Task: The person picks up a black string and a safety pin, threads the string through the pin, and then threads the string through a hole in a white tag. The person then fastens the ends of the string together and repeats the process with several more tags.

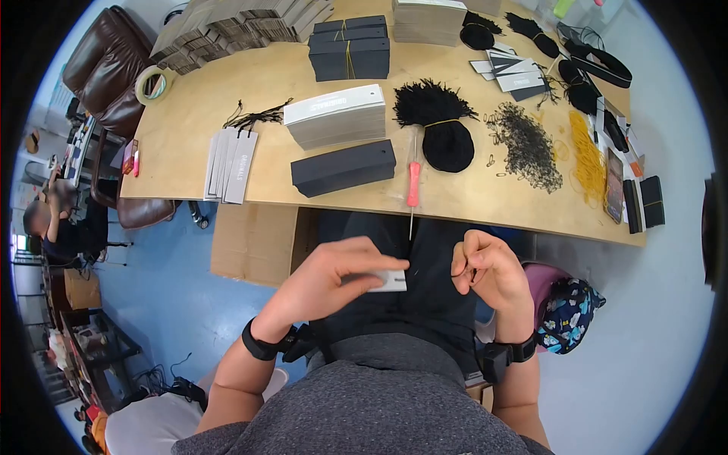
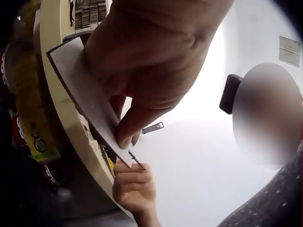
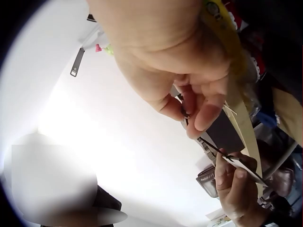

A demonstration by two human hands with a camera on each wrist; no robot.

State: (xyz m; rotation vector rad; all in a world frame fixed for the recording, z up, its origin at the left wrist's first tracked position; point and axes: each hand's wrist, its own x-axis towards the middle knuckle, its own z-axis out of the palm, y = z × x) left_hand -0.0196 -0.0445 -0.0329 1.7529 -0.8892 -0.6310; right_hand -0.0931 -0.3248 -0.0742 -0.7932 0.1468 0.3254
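Note:
Over the lap, my left hand pinches a pale hang tag between thumb and fingers. In the left wrist view the tag is long, flat and thin-edged. My right hand is raised a little to the right, its thumb and fingertips pinching a thin black cord. That cord runs from the right fingertips to the end of the tag in the right wrist view. A small dark piece shows between the right fingers, its kind partly hidden by them.
On the table stand stacks of white tags and black tags. A black cord bundle, a red-handled tool jutting past the edge, small black pins, yellow rubber bands and corded tags lie around.

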